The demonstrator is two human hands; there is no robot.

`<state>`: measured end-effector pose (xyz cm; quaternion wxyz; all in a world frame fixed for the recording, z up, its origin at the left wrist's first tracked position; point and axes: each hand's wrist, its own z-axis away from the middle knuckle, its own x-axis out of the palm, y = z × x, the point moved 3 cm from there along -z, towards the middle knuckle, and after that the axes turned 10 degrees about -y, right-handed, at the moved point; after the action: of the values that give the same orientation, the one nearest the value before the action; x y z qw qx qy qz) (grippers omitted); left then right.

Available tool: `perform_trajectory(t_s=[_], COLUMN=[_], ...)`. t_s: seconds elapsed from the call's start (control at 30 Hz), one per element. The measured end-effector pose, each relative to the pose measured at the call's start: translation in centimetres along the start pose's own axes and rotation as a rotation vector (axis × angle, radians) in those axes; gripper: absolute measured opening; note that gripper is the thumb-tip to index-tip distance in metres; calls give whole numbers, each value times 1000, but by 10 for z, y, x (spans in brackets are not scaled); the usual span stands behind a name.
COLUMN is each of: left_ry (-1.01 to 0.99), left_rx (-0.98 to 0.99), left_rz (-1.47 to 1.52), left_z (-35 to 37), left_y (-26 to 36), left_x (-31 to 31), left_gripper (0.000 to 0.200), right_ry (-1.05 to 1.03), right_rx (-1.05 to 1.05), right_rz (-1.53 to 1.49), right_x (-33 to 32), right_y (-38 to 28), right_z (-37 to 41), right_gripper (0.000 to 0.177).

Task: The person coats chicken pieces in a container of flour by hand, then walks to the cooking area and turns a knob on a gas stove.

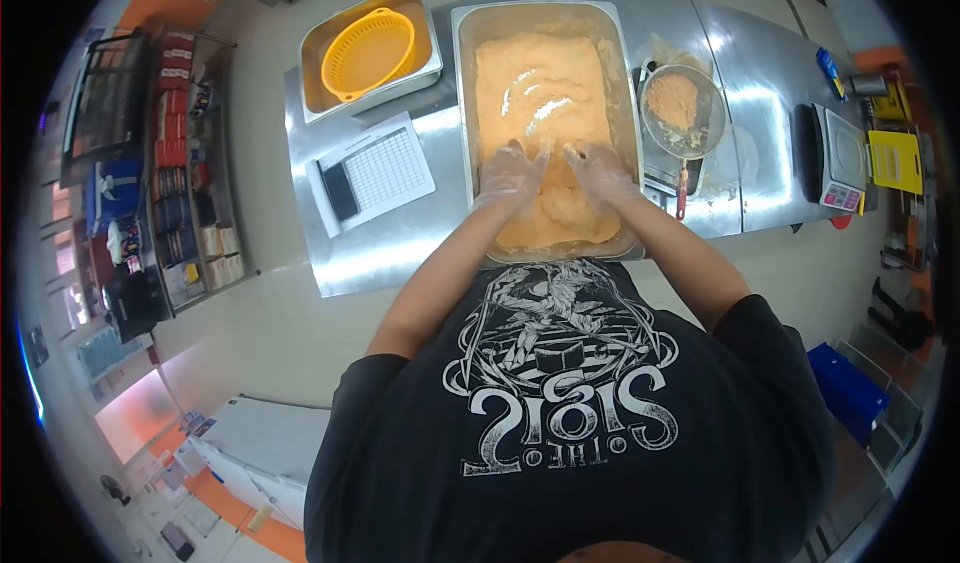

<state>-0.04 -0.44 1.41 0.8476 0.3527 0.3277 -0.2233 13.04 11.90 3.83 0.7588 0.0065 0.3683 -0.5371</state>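
Observation:
A deep metal pan [463, 113] in front of me holds a thick bed of pale orange powder [540, 73], which looks like flour or breading. Both hands are inside it, whitish, either dusted or in thin clear gloves. My left hand [510, 175] presses into the powder left of the middle. Just to its right, my right hand [603, 173] does the same. The fingers point away from me and are partly sunk, so their grip is hidden. Small clumps lie between the hands; whether these are coated pieces, I cannot make out.
Left on the steel table [370, 258] are a metal pan [437, 63] with a yellow basket [372, 48] and a white tray with a wire grid [385, 173]. To the right, a strainer [700, 135] holds orange crumbs. A scale [843, 158] stands farther right.

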Motion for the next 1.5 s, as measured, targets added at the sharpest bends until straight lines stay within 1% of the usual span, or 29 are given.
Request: perform_trajectory(t_s=[0.07,0.17,0.23,0.27,0.3,0.37,0.47,0.57,0.63,0.67,0.7,0.77,0.87,0.97,1.07,1.13,1.17,1.2,1.27,1.37,1.47,1.5], left_ry=[111,-368,-426,-442,-457,-460,-326,-277,-247,-232,-240,-257,-332,-474,-304,-310,-315,-326,-351,-363,-418,-361], left_rx=[-11,-209,-228,-268,-309,-443,-559,-556,-552,-549,-499,-399,-430,-246,-58,-85,-97,-28,105,-63,-54,-81], left_rz=[-126,-14,26,75,123,273,731,877,973,1019,936,769,365,186,-61,-83,-95,-102,-127,-122,-292,-260], left_z=[-7,-13,-16,-11,-7,8,7,-10,-19,-23,-19,1,16,21,-9,-8,-8,-11,-16,-2,9,8], left_y=[-4,-12,-31,-33,-36,-27,-37,-52,-59,-64,-59,-34,-15,-16,-47,-45,-43,-42,-44,-33,-17,-19], left_x=[13,36,65,70,74,66,94,117,123,125,112,66,29,21,71,74,76,80,85,68,55,63], left_gripper=[68,74,76,76,76,75,71,69,68,68,68,69,69,67,60,56,53,53,51,48,43,41], right_ry=[118,-57,-108,-135,-205,-340,-81,-91,-109,-92,-76,10,87,113,-144,78,146,216,267,165,86,89], right_rx=[87,95,-99,-198,-73,181,167,208,86,77,67,155,12,-140,-92,9,25,40,-7,-186,-373,-422], right_rz=[100,119,107,103,10,-173,-419,-423,-422,-408,-393,-335,-134,-60,-194,-264,-267,-270,-219,133,88,90], right_x=[9,55,98,112,107,84,111,117,101,98,95,96,62,42,29,19,21,21,28,49,64,69], right_y=[10,41,68,73,62,14,9,1,-9,-8,-7,12,22,26,36,40,43,41,8,-15,-16,-14], right_z=[-17,-50,-70,-71,-57,-11,-22,-34,-26,-28,-30,-46,-41,-28,-37,-67,-75,-78,-69,-88,-96,-97], right_gripper=[61,66,70,72,74,80,78,75,73,72,71,69,65,61,59,62,62,63,62,62,60,58])
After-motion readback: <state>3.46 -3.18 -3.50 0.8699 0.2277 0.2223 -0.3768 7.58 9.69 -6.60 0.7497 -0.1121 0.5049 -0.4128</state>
